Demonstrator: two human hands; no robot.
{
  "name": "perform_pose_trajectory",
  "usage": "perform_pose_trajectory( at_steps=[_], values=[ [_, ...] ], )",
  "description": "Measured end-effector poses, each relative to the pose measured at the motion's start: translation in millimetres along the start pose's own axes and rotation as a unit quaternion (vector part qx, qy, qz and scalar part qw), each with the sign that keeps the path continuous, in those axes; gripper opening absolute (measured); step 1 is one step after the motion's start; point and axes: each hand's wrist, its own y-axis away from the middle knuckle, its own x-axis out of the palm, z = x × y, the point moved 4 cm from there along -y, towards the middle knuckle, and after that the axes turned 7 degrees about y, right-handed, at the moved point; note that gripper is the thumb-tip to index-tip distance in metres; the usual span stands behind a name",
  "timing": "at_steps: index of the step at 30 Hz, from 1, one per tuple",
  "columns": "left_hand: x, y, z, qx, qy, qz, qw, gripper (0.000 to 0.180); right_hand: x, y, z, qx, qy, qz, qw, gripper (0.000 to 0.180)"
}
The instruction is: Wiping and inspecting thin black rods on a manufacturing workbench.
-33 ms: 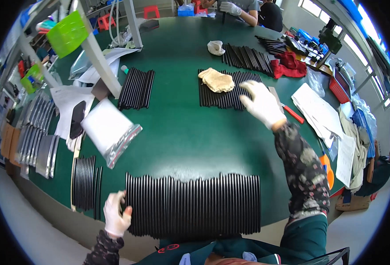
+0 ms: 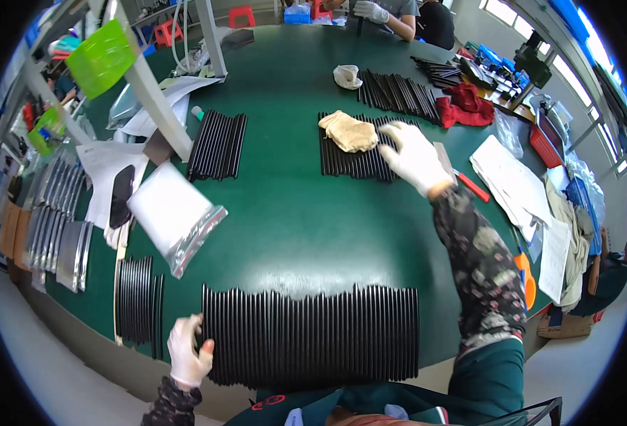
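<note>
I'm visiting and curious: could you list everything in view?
Table: one, green, centre
Large rod row: one, black, near edge
Smaller rod groups: several, black, left and far right
Bundle: one, cream, on rods
Cloth: one, red, far right
Bag: one, clear, left
Papers: several, white, both sides
Flat tool: one, red-handled, right
Panels: two, lime-green, upper left
Stools: at least two, red, background
Co-worker's hand: one, white-gloved, far side
Other clutter: uncounted, mixed, edges
Left hand: one, white-gloved, at large rod row's left
Right hand: one, white-gloved, right of bundle
</note>
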Motion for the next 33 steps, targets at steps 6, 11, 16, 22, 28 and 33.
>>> perform_pose_trajectory(
  at_steps=[6, 11, 16, 22, 28, 33],
  values=[
    [4.4, 0.0, -1.7, -0.038, 0.004, 0.021, 0.999, 0.046, 93.5, -109.2, -24.9, 0.059, 0.093, 0.044, 0.993, 0.032],
    [3.3, 14.8, 0.9, -0.071, -0.002, 0.043, 0.997, 0.047, 135.0, -155.9, -28.4, 0.070, 0.190, 0.071, 0.977, 0.028],
    [4.2, 14.8, 1.1, -0.066, -0.018, 0.054, 0.996, 0.046, 165.3, -166.8, -70.4, 0.179, 0.146, 0.113, 0.966, 0.056],
    [0.2, 10.2, -2.3, -0.110, -0.017, 0.072, 0.991, 0.042, 68.8, -107.0, 11.1, -0.121, -0.008, -0.090, 0.988, 0.054],
    [-1.1, 8.4, -3.2, -0.073, -0.002, 0.053, 0.996, 0.047, 80.3, -40.3, 20.3, -0.111, 0.084, 0.027, 0.990, 0.028],
    [3.8, 4.1, 2.9, 0.010, -0.005, 0.010, 1.000, 0.053, 17.9, -30.7, 6.5, 0.039, -0.125, -0.204, 0.970, 0.017]
  ],
)
